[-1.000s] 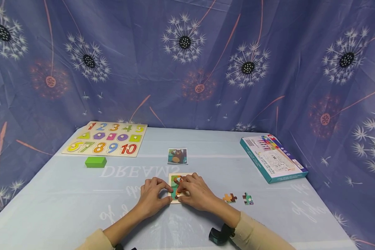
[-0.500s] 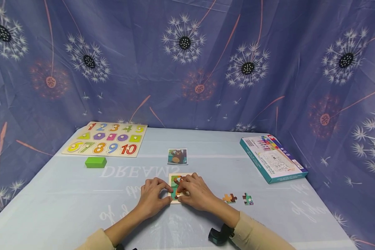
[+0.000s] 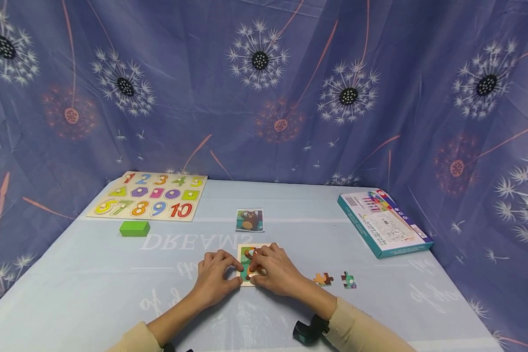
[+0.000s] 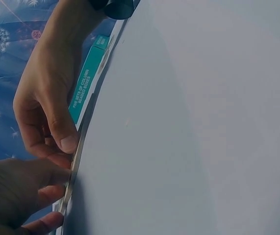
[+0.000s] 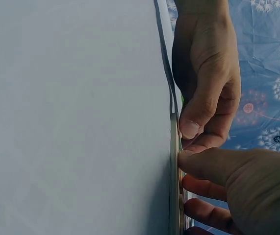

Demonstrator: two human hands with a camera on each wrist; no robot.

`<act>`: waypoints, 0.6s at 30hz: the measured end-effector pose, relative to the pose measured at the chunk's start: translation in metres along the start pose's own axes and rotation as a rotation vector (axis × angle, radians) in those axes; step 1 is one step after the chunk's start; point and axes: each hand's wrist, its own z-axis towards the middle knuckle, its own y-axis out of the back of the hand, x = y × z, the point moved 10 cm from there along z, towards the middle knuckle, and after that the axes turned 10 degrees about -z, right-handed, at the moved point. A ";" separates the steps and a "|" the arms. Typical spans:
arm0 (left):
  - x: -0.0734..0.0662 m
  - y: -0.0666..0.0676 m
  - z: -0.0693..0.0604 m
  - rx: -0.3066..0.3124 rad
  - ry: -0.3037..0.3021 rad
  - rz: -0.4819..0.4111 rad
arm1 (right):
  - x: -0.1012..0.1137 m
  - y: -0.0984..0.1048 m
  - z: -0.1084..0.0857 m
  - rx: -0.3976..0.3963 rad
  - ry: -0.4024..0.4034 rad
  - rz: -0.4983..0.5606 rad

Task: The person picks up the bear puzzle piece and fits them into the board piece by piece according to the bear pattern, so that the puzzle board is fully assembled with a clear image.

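Observation:
A small bear jigsaw puzzle in a pale wooden tray (image 3: 242, 250) lies flat before me, its right part covered by my right hand. My left hand (image 3: 215, 276) holds the tray's left edge between thumb and index finger. The right hand (image 3: 278, 270) reaches over the picture, thumb and index fingertips low on a teal and brown puzzle piece (image 3: 247, 274). How firmly they pinch it is hard to see. The left wrist view catches both hands, right hand (image 4: 51, 98) and left hand (image 4: 17, 188), meeting at the thin tray edge; the right wrist view also shows the tray edge (image 5: 174, 171).
Two loose puzzle pieces, an orange-brown one (image 3: 323, 279) and a teal one (image 3: 349, 280), lie right of the hands. Behind the tray is a bear picture card (image 3: 249, 220). Farther off are a number board (image 3: 147, 195), a green block (image 3: 134, 228) and a flat box (image 3: 385, 224).

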 end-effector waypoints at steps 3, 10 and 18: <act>0.001 0.000 0.000 -0.005 0.006 0.003 | 0.000 0.000 0.000 -0.001 -0.002 0.001; 0.002 -0.001 0.001 -0.007 0.005 0.010 | -0.001 0.000 0.000 0.014 -0.021 0.019; 0.003 -0.001 0.001 -0.008 0.005 -0.009 | -0.007 0.011 -0.005 -0.008 -0.061 0.037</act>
